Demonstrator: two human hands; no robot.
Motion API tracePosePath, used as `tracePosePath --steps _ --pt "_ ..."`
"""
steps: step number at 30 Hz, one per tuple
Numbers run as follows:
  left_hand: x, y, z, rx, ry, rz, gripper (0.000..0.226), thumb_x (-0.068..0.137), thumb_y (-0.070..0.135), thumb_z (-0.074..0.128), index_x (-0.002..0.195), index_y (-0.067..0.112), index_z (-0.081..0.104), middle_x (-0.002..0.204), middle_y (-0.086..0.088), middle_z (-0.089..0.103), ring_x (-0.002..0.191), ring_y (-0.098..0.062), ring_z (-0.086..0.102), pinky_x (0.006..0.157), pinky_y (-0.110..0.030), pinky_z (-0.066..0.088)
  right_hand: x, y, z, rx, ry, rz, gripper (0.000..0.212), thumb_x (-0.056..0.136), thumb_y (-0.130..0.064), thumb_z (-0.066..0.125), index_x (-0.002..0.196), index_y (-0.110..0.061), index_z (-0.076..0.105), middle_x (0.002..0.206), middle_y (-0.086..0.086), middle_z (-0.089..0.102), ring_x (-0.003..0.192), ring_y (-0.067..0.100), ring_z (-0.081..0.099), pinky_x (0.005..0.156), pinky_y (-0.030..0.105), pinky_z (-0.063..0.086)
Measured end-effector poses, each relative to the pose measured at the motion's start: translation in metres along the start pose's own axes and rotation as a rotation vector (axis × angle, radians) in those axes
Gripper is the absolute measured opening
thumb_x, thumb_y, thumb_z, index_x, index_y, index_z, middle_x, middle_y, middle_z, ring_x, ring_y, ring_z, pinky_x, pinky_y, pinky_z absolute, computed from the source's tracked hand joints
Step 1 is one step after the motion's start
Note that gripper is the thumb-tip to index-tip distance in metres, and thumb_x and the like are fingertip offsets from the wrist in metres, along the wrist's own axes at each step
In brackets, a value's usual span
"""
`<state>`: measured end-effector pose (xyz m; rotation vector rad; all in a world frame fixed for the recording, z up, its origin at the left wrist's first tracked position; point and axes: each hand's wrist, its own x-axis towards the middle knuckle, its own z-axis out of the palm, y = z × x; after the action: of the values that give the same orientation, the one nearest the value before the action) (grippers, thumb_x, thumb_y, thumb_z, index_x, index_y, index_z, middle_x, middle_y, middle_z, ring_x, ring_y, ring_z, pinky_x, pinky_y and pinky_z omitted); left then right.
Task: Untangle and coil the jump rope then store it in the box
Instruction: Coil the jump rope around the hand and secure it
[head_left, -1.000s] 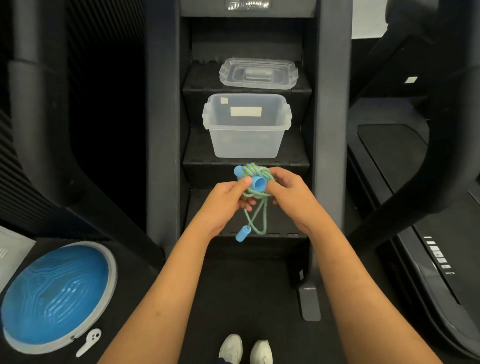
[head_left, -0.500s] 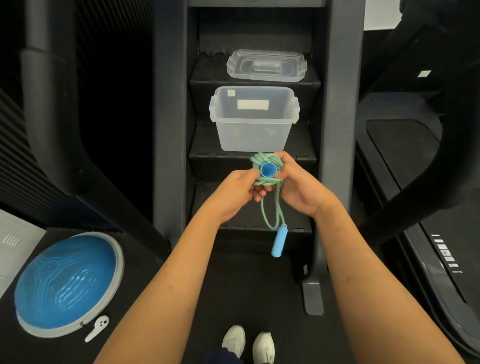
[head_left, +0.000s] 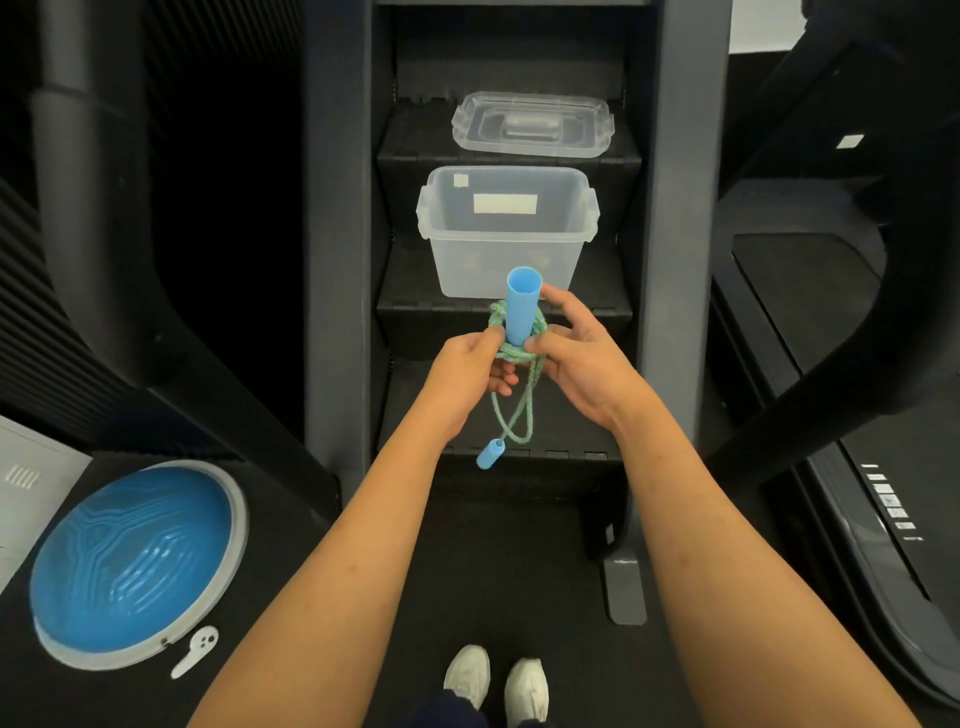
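A green-and-blue jump rope (head_left: 511, 353) is coiled around one of its blue handles (head_left: 522, 306), which stands upright out of the coil. My left hand (head_left: 467, 371) grips the coil from the left. My right hand (head_left: 582, 364) holds the coil's right side with thumb and fingers partly spread. A loose loop of rope hangs below my hands and ends in the second blue handle (head_left: 488, 456). The clear plastic box (head_left: 506, 228) stands open on a step just beyond my hands. Its clear lid (head_left: 532, 124) lies on the step above.
The box and lid sit on black steps (head_left: 410, 312) of an exercise machine between grey uprights. A blue balance dome (head_left: 130, 561) and a small white pump part (head_left: 197, 649) lie at lower left. A treadmill (head_left: 831, 415) stands at the right. My white shoes (head_left: 493, 680) show below.
The blue handle in the coil has tipped from pointing at me to standing upright. The hanging handle has swung left and sits higher. My right fingers have spread.
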<state>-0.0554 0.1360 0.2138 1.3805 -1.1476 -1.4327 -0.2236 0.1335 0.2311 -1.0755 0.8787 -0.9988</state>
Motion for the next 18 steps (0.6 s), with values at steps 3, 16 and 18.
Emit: tracePosePath --steps 3,16,18 --pt "-0.001 -0.003 0.002 0.062 0.051 0.034 0.033 0.106 0.034 0.051 0.107 0.008 0.072 0.084 -0.008 0.073 0.071 -0.015 0.069 0.068 -0.03 0.061 -0.002 0.0 0.004 -0.175 -0.05 -0.018 0.05 0.091 0.0 0.07 0.133 -0.026 0.066 0.125 0.019 0.066 0.117 0.035 0.065 0.104 0.05 0.053" --pt "0.053 -0.04 -0.043 0.057 0.215 -0.164 0.015 0.1 0.017 0.055 0.09 0.012 0.065 0.092 -0.011 0.073 0.071 -0.016 0.068 0.059 -0.025 0.054 -0.03 -0.092 -0.055 0.661 0.686 -0.255 0.035 0.098 -0.052 0.061 0.09 -0.02 0.049 0.065 -0.002 0.048 0.05 0.009 0.031 0.046 0.02 0.03" --pt "0.065 -0.039 -0.047 0.173 0.176 -0.172 0.015 0.1 0.019 0.056 0.091 0.012 0.065 0.092 -0.01 0.072 0.072 -0.015 0.068 0.06 -0.025 0.055 -0.039 -0.099 -0.075 0.604 0.786 -0.254 0.029 0.099 -0.046 0.061 0.099 -0.021 0.046 0.069 0.0 0.051 0.052 0.01 0.032 0.049 0.021 0.024"
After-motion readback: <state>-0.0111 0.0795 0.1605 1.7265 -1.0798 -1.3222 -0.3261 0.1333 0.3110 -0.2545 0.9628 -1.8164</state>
